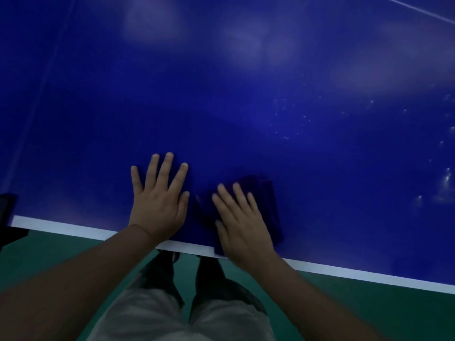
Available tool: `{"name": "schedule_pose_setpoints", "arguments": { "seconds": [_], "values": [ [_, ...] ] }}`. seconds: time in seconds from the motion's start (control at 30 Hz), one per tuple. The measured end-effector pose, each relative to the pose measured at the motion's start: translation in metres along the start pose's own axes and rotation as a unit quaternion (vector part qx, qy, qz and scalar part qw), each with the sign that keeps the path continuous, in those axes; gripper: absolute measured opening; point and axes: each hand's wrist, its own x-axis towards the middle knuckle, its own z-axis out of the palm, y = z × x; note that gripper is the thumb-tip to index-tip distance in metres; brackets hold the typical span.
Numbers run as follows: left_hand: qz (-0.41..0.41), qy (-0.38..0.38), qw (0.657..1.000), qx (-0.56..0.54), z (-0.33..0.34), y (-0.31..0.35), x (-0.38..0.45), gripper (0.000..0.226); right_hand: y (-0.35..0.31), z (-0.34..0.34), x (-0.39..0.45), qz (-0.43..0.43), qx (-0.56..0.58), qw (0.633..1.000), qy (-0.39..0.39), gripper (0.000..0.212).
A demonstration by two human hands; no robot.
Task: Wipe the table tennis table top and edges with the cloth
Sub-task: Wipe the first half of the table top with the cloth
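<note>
The right hand [240,221] lies flat with its fingers [227,196] straight and a little spread, pressing down on a dark blue cloth [268,207]. The cloth sits under the palm and fingers and shows past the fingertips and out to their right side; its near end reaches the white edge line [344,271] just beside the wrist. Its colour is close to that of the tabletop, so its left border by the thumb is hard to make out. Just beside it, to the left of the thumb, the left hand [158,203] rests palm down on the bare blue tabletop [221,107], its fingers [164,173] straight and fanned wide, holding nothing and apart from the cloth. Beyond the right fingertips and off to their right, small pale specks [290,129] dot the surface. Below both wrists, past the white edge, are the person's light shorts [177,316], dark shoes [160,269] and a green floor [369,311].
</note>
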Motion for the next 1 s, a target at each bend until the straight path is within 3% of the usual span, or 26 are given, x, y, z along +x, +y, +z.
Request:
{"name": "schedule_pose_setpoints", "arguments": {
  "seconds": [0.03,0.1,0.2,0.3,0.37,0.47,0.57,0.7,0.8,0.87,1.0],
  "values": [
    [-0.004,-0.004,1.0,0.001,0.0,0.002,0.002,0.062,0.014,-0.003,-0.017,-0.034,-0.003,0.999,-0.014,0.054],
    [-0.009,-0.011,1.0,0.004,0.0,0.005,0.006,0.062,0.053,-0.014,-0.03,-0.015,-0.016,1.0,0.004,0.053],
    [-0.006,-0.017,1.0,0.01,-0.001,0.008,0.009,0.061,0.087,-0.031,0.002,0.13,-0.021,0.991,0.021,0.053],
    [-0.003,-0.022,1.0,0.014,-0.002,0.018,0.019,0.061,0.071,-0.031,0.05,0.231,-0.006,0.972,0.047,0.053],
    [-0.002,-0.027,1.0,0.011,-0.003,0.029,0.028,0.061,0.04,-0.021,0.055,0.192,-0.006,0.98,0.052,0.053],
    [0.001,-0.03,0.999,0.016,-0.002,0.036,0.037,0.061,0.01,-0.004,0.008,0.035,-0.002,0.999,0.022,0.053],
    [0.001,-0.029,0.999,0.025,-0.002,0.034,0.038,0.061,0.048,-0.011,-0.017,-0.069,-0.003,0.998,0.009,0.055],
    [0.004,-0.033,0.999,0.018,-0.006,0.034,0.04,0.06,0.108,-0.04,0.006,0.098,0.014,0.993,0.064,0.05],
    [0.014,-0.039,0.999,0.019,-0.009,0.034,0.046,0.06,0.091,-0.04,0.028,0.184,0.048,0.978,0.089,0.049],
    [0.025,-0.044,0.998,0.021,-0.01,0.033,0.053,0.06,0.063,-0.03,0.028,0.176,0.056,0.979,0.087,0.049],
    [0.053,-0.051,0.997,0.031,-0.013,0.033,0.069,0.06,0.05,-0.015,-0.006,0.042,0.012,0.997,0.064,0.043]
  ]
}}
